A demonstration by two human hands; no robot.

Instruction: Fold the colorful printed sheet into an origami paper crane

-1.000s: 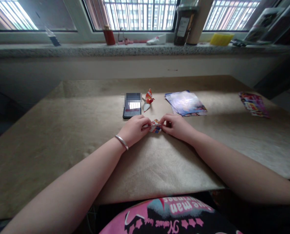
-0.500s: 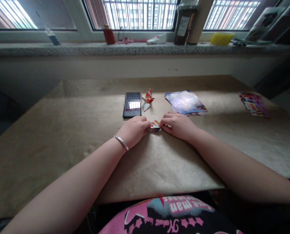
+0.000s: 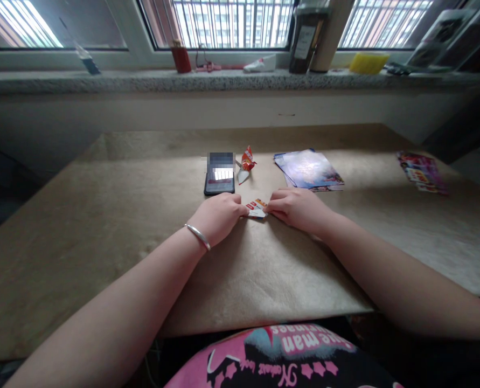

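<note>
A small folded piece of printed paper [image 3: 256,208], white with red and orange marks, lies on the tan table [image 3: 102,215] between my hands. My left hand [image 3: 217,215], with a silver bangle on the wrist, is closed and pinches the paper's left edge. My right hand [image 3: 294,207] is closed too, its fingertips pinching the paper's right edge. Just behind them stands a finished folded paper figure [image 3: 245,164], red and white. A dark phone [image 3: 219,178] with a lit screen lies to its left.
A stack of glossy printed sheets [image 3: 308,171] lies at the back right, and another colourful sheet [image 3: 421,171] farther right. The stone windowsill [image 3: 223,81] holds a red container [image 3: 181,58], a dark jar [image 3: 304,43] and a yellow sponge [image 3: 368,62].
The paper now lies flatter against the table, showing a white face. Both hands have pressed down on it and shifted slightly; the arms have barely moved.
</note>
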